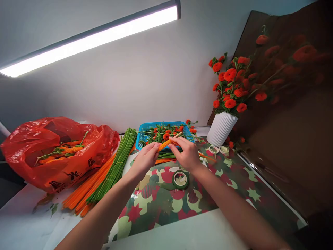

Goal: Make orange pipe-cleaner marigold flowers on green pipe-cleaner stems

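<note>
An orange coil of pipe cleaner (164, 144) is wound around a thin wooden stick (178, 134), held up over the table between both hands. My left hand (146, 157) is closed on the coil's left end. With closed fingers, my right hand (187, 153) grips at the coil's right end, where the stick sticks out above the knuckles; its exact hold is partly hidden. Behind the hands stands a blue basket (139, 136) of orange flowers with green stems. Below them a roll of green tape (174, 180) lies on the patterned mat (156, 208).
Green pipe cleaners (114, 170) lie bundled on orange ones (90, 182) at left, beside a red plastic bag (26, 152) with orange pieces inside. A white ribbed vase (222, 129) of orange flowers stands at right, near small tape rolls (210, 150). Brown board (286, 139) borders the right.
</note>
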A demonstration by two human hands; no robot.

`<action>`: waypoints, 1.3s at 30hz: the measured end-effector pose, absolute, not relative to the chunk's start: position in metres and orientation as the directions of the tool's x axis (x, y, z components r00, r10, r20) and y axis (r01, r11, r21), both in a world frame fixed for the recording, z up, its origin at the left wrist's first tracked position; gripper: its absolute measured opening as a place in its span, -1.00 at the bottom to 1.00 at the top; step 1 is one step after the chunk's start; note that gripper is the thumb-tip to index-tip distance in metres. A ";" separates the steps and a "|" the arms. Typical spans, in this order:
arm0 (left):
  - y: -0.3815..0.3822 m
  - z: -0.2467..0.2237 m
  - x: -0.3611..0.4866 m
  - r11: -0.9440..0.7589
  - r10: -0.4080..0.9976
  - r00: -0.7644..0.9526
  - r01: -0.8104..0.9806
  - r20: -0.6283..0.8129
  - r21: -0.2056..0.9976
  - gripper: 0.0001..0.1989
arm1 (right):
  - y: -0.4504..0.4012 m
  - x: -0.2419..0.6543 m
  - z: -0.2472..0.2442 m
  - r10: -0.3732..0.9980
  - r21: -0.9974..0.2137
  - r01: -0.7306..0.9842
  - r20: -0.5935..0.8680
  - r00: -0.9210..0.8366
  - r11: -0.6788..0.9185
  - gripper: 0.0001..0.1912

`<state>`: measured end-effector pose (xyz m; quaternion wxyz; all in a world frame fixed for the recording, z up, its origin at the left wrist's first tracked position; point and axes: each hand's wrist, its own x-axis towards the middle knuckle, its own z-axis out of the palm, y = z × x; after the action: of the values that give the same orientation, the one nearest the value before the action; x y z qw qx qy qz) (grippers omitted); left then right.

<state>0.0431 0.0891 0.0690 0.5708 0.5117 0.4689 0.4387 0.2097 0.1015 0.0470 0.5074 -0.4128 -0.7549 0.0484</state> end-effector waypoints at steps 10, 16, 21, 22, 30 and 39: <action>0.071 0.071 0.056 -0.084 0.978 0.186 -0.088 0.099 0.993 -0.69 | 0.089 0.201 0.072 0.900 -0.900 -0.129 0.388 0.200 0.417 -0.76; 0.072 0.069 0.055 0.012 0.970 0.240 -0.157 0.026 0.988 -0.69 | 0.092 0.206 0.074 0.943 -0.896 -0.296 0.322 0.083 0.332 -0.53; 0.074 0.066 0.055 0.033 0.971 0.237 -0.195 0.014 0.980 -0.65 | 0.090 0.207 0.075 0.956 -0.929 -0.290 0.272 -0.109 0.231 -0.72; 0.074 0.066 0.056 0.037 0.972 0.236 -0.201 0.011 0.979 -0.64 | 0.089 0.206 0.076 0.952 -0.930 -0.286 0.277 -0.130 0.231 -0.75; 0.070 0.069 0.057 0.058 0.973 0.231 -0.196 -0.012 0.979 -0.60 | 0.089 0.215 0.084 0.926 -0.962 -0.166 0.258 -0.274 0.219 -0.77; 0.069 0.075 0.055 0.027 0.982 0.191 -0.112 -0.005 0.993 -0.66 | 0.096 0.230 0.087 0.948 -0.989 -0.075 0.142 -0.286 0.126 -0.77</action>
<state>0.0549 0.0691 0.0753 0.5774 0.5119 0.4246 0.4736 0.2304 0.0958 0.0871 0.4678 -0.3718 -0.5865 0.5468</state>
